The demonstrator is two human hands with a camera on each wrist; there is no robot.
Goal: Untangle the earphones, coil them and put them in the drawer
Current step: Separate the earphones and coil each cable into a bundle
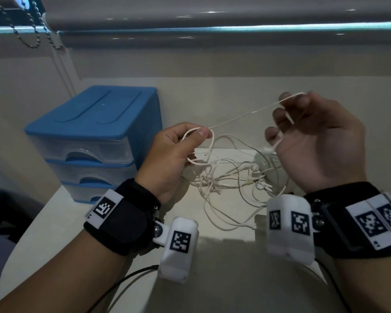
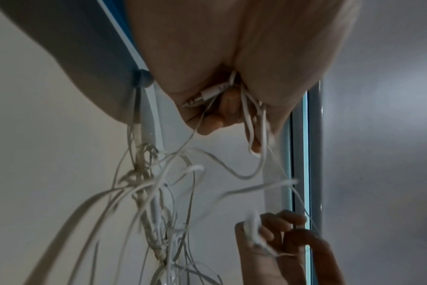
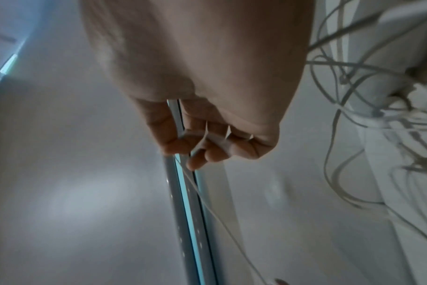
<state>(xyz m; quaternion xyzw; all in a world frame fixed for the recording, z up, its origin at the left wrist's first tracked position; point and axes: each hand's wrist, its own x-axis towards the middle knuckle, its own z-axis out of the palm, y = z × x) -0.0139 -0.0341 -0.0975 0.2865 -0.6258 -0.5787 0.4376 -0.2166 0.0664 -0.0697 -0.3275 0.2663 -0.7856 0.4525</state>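
Observation:
A tangle of white earphone cables [image 1: 226, 177] lies on the pale table in front of me, with several strands lifted off it. My left hand [image 1: 178, 145] grips a small coil of cable between thumb and curled fingers; the left wrist view shows a jack plug [image 2: 202, 96] tucked in the palm. My right hand [image 1: 303, 132] is raised to the right, its fingers curled round a cable strand [image 3: 202, 140] that runs taut across to the left hand. The blue drawer unit [image 1: 95, 132] stands at the left, its drawers closed.
A roller blind [image 1: 212, 37] with a bead chain [image 1: 27, 35] hangs behind the table. A black cable [image 1: 122, 279] runs along the table's near edge under my left wrist. A white tangle hangs close beside both hands.

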